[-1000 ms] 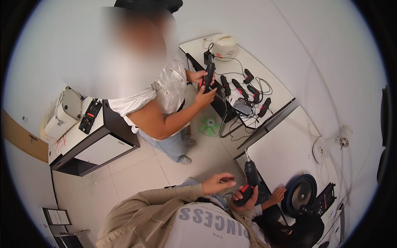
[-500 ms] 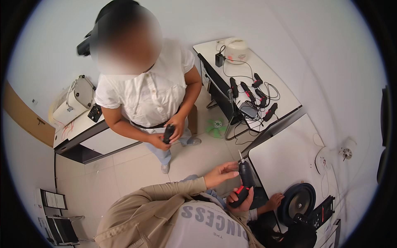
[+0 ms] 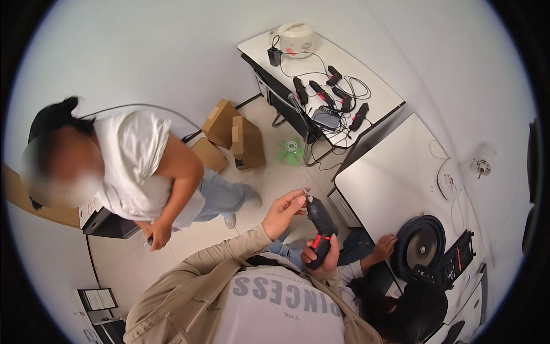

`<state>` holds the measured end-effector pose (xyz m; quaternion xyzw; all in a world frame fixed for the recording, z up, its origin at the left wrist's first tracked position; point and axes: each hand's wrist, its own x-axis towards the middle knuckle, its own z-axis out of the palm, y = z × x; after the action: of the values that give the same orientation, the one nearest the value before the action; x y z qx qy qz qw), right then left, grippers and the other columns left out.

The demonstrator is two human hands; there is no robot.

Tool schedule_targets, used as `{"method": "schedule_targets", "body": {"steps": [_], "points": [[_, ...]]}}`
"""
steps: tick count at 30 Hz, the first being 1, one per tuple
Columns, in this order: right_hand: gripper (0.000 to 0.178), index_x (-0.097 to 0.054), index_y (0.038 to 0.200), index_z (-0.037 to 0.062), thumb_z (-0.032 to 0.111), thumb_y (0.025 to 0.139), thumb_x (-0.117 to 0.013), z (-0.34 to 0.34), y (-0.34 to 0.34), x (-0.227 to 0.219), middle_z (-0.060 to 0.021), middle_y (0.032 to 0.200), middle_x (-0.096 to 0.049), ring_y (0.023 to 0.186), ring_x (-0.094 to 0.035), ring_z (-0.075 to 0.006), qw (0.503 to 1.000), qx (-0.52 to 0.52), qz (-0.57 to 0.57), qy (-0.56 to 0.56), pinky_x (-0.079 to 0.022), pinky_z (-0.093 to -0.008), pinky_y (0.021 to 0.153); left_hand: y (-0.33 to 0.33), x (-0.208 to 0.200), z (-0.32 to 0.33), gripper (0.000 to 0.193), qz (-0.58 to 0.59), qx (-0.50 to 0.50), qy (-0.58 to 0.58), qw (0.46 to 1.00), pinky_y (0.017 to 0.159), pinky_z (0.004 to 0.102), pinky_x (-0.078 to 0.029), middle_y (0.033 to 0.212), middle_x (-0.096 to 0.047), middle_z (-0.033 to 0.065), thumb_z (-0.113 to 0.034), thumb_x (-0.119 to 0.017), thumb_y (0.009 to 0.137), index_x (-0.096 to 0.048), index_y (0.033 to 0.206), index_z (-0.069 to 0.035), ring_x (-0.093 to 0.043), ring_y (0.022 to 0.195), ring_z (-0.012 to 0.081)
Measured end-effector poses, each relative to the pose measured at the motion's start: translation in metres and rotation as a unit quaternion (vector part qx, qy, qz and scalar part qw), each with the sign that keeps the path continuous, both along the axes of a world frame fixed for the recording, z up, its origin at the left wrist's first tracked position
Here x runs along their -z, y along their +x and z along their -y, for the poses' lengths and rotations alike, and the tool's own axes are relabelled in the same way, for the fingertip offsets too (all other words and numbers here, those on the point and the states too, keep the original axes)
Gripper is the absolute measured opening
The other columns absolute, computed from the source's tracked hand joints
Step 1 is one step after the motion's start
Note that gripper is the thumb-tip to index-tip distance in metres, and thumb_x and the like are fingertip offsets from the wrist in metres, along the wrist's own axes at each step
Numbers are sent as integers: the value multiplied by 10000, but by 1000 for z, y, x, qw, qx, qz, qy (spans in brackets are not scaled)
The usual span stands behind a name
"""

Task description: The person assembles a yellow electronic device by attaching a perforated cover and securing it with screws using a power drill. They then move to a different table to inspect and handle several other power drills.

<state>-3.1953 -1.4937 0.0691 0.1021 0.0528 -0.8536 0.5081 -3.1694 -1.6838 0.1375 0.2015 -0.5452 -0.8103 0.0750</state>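
My right hand (image 3: 331, 261) was wrapped round the handle of the power screwdriver (image 3: 322, 218), while my left hand (image 3: 279, 217) was half closed at its metal tip (image 3: 307, 194), though I couldn't tell whether the fingers pinched it. I seemed to be handling the tip, and the next move probably called for a steady handle and careful fingertips. The tool, black with red on the grip, pointed away from me, beside the white table (image 3: 372, 178)
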Motion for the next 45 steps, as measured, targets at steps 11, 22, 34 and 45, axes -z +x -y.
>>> {"method": "schedule_targets", "body": {"steps": [11,22,34,45], "points": [[603,-577,1157,6,556,977,-405,-4,-8,3,-180,1007,-672,592,-523,-183,998,59,-8,37,-436,-347,553,-58,9,18,350,-5,-65,9,998,805,256,-506,1022,-692,85,-269,-518,1017,-629,1159,31,-667,953,165],[584,-429,1410,137,545,996,-372,90,-89,-8,-145,1021,-676,603,-506,-160,992,127,-4,13,-428,-336,574,-132,43,127,109,23,3,359,933,747,320,-463,835,-562,64,-122,-488,908,-557,914,-39,-567,835,212],[588,-431,1407,144,556,988,-413,247,-169,-39,-145,1004,-668,600,-496,-159,997,46,14,66,-435,-320,568,-181,22,256,449,-4,65,184,981,509,196,-251,692,-420,-60,-335,-509,982,-531,1286,-5,-334,562,32],[636,-491,1264,32,590,993,-349,310,-214,-57,-183,957,-662,573,-567,-181,970,-75,-159,169,-475,-292,529,-196,8,285,361,-35,8,170,985,488,186,-223,765,-534,-94,-158,-652,914,-602,1259,-63,-305,549,-8]]}}
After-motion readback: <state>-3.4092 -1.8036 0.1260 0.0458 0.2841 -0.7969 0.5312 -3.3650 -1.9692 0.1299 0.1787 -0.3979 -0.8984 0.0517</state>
